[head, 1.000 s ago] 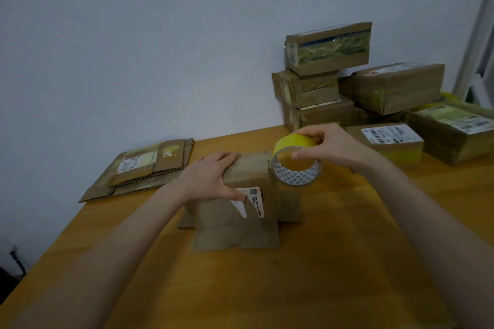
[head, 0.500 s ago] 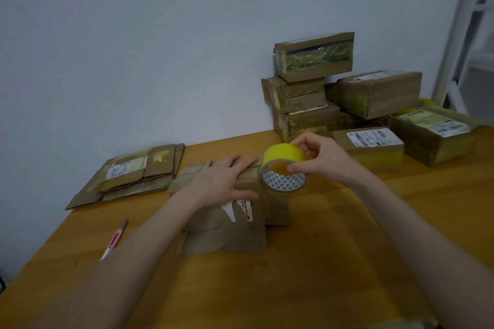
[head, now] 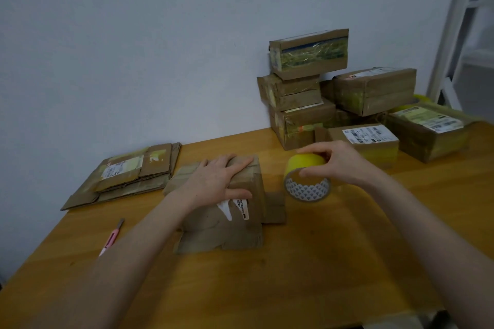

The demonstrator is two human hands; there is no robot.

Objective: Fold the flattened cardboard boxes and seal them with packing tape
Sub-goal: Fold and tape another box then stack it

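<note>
A folded brown cardboard box [head: 230, 219] stands mid-table with loose flaps spread at its base. My left hand [head: 216, 181] lies flat on its top, fingers straight, thumb down the front face. Just right of the box my right hand [head: 339, 163] grips a yellow roll of packing tape [head: 306, 179], held on edge a little apart from the box's right side. A pile of flattened boxes [head: 128, 173] lies at the back left of the wooden table [head: 294, 275].
Several sealed boxes [head: 307, 93] are stacked against the wall at the back right, with more labelled ones [head: 427, 131] beside them. A pink utility knife [head: 111, 239] lies near the left edge. A white frame [head: 451, 35] stands at the far right.
The tape roll has moved right, away from the box's top edge. My left hand has flattened on the box top. The view has shifted, bringing the pink knife into sight.
</note>
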